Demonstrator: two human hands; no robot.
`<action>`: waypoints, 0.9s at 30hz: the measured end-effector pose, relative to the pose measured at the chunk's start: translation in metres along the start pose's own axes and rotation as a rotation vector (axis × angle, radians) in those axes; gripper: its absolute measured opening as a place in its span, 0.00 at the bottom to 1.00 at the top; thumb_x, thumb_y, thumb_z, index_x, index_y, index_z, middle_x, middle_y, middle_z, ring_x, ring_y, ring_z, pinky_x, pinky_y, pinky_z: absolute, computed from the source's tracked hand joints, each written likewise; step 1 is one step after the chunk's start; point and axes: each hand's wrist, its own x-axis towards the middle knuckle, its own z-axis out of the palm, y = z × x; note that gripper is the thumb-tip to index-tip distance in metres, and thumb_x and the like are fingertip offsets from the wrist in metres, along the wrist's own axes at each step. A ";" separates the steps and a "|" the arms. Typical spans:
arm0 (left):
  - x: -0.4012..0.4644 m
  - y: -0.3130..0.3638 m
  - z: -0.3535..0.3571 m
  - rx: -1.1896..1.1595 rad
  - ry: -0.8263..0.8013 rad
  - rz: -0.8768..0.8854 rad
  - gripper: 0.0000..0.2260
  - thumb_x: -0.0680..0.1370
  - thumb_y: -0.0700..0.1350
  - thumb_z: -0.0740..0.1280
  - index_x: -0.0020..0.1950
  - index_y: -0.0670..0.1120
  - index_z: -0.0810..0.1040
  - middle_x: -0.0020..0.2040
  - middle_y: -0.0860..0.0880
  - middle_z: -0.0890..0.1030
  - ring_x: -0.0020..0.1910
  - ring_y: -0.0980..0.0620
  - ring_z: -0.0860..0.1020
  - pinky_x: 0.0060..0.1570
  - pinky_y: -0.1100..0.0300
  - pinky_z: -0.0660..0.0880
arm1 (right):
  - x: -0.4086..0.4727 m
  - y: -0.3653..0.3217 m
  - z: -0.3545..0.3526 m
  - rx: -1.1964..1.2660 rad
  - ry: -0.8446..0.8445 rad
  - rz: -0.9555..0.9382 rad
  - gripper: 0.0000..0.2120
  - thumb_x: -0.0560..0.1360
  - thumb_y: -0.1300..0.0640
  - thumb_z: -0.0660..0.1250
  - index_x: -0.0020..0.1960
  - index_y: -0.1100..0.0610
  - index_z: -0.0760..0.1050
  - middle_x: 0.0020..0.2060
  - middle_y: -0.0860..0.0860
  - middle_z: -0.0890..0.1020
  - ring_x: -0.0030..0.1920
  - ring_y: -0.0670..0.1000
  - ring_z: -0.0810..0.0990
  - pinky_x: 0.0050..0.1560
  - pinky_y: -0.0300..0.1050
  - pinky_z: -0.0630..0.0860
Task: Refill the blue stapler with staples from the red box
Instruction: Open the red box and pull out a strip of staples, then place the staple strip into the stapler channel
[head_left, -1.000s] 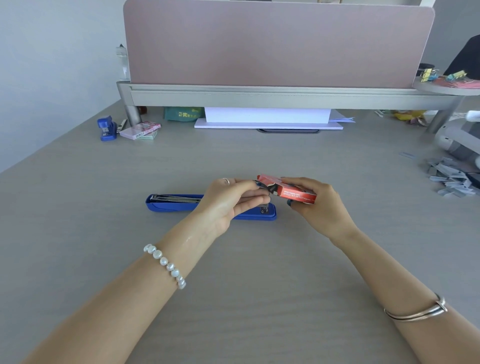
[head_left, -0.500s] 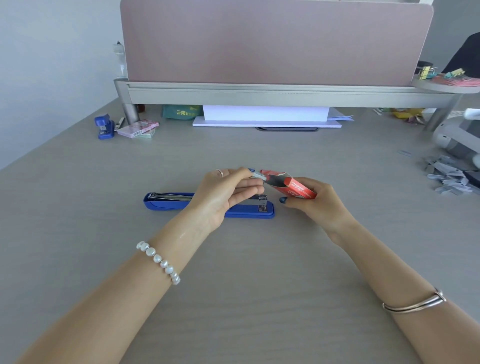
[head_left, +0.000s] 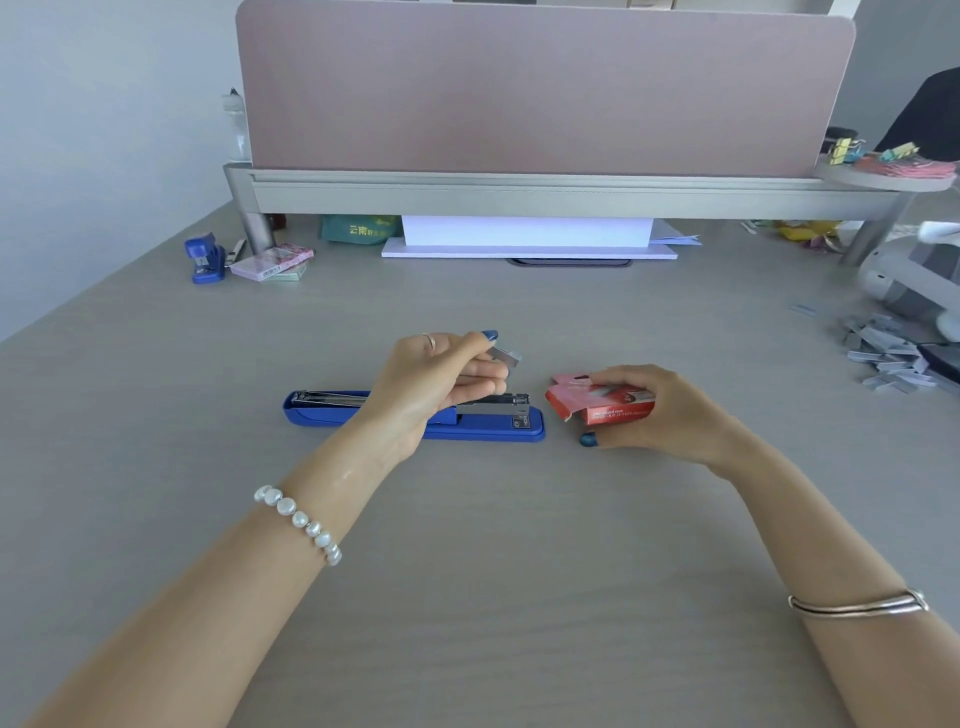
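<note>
The blue stapler lies opened flat on the desk, its metal staple channel facing up. My left hand hovers just above its middle and pinches a short silver strip of staples between thumb and fingertips. To the right of the stapler, the red staple box rests on the desk with its left flap open. My right hand covers and grips it from the right side.
A pile of loose staple strips lies at the right edge. A small blue stapler and pink boxes sit at the back left. A raised shelf with a pink divider spans the back, with white paper under it.
My left hand has pulled a strip of staples out of the red box and lifted it. My right hand has lowered the box onto the desk to the right of the stapler.
</note>
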 end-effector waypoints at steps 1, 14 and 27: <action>0.000 -0.001 0.001 0.033 0.012 0.000 0.09 0.73 0.45 0.67 0.41 0.39 0.79 0.33 0.45 0.84 0.32 0.51 0.83 0.31 0.67 0.77 | -0.002 -0.002 -0.002 -0.001 -0.019 -0.007 0.30 0.58 0.52 0.79 0.58 0.47 0.75 0.55 0.46 0.75 0.56 0.49 0.73 0.56 0.43 0.69; -0.006 -0.008 0.014 0.186 0.050 0.020 0.10 0.73 0.45 0.66 0.37 0.38 0.78 0.23 0.50 0.79 0.21 0.56 0.75 0.23 0.67 0.71 | -0.014 -0.048 0.035 -0.032 0.405 -0.611 0.19 0.64 0.57 0.76 0.54 0.51 0.78 0.47 0.40 0.79 0.50 0.45 0.74 0.52 0.35 0.72; -0.005 -0.010 0.015 0.176 0.005 0.002 0.10 0.74 0.45 0.63 0.35 0.42 0.77 0.30 0.46 0.80 0.25 0.55 0.77 0.27 0.66 0.74 | -0.011 -0.045 0.046 -0.013 0.475 -0.655 0.11 0.67 0.64 0.69 0.48 0.55 0.80 0.38 0.53 0.85 0.38 0.46 0.81 0.40 0.36 0.77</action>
